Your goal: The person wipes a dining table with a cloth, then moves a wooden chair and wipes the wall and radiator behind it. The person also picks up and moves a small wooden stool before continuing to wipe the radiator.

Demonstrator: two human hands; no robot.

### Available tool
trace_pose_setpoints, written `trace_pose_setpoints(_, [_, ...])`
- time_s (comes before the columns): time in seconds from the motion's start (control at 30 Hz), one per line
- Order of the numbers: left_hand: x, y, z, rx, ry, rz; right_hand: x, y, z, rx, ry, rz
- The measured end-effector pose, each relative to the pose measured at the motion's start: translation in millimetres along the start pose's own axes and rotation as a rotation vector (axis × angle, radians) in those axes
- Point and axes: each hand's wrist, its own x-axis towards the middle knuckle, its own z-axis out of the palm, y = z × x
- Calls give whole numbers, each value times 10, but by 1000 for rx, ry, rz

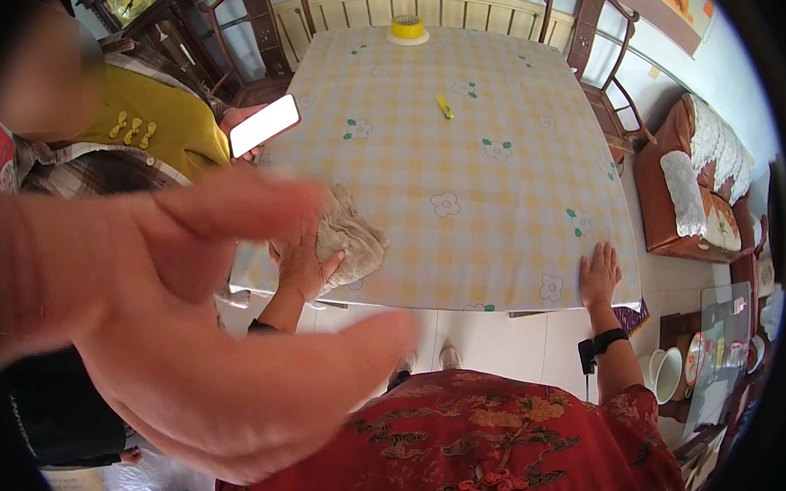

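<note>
My left hand (300, 266) lies over a folded beige cloth (356, 240) at the near left corner of the table. Its thumb rests on the cloth's near edge, while part of the fingers is hidden behind another person's hand. Flat on the tablecloth by the near right corner is my right hand (599, 274), holding nothing, its fingers slightly apart. The tablecloth (415, 159) has a yellow and white check with flowers.
Another person's large, blurred hand (238, 305) reaches across the left foreground. At left, a person (164, 117) holds a phone (265, 125). A yellow tape roll (407, 26) and small yellow object (445, 107) lie on the table. Chairs (599, 72) and an armchair (693, 186) stand around.
</note>
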Motion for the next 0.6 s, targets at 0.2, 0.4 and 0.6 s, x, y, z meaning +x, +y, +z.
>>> trace_pose_setpoints(0.2, [11,39,-32,17,4,-6,5,-10,-7,8,-7,-3])
trace_pose_setpoints(0.4, [12,8,1,11,18,18,-3,-3,8,12,4,-5])
trace_pose_setpoints(0.6, [17,12,17,41,19,20,-17,-2,15,2,-1,1])
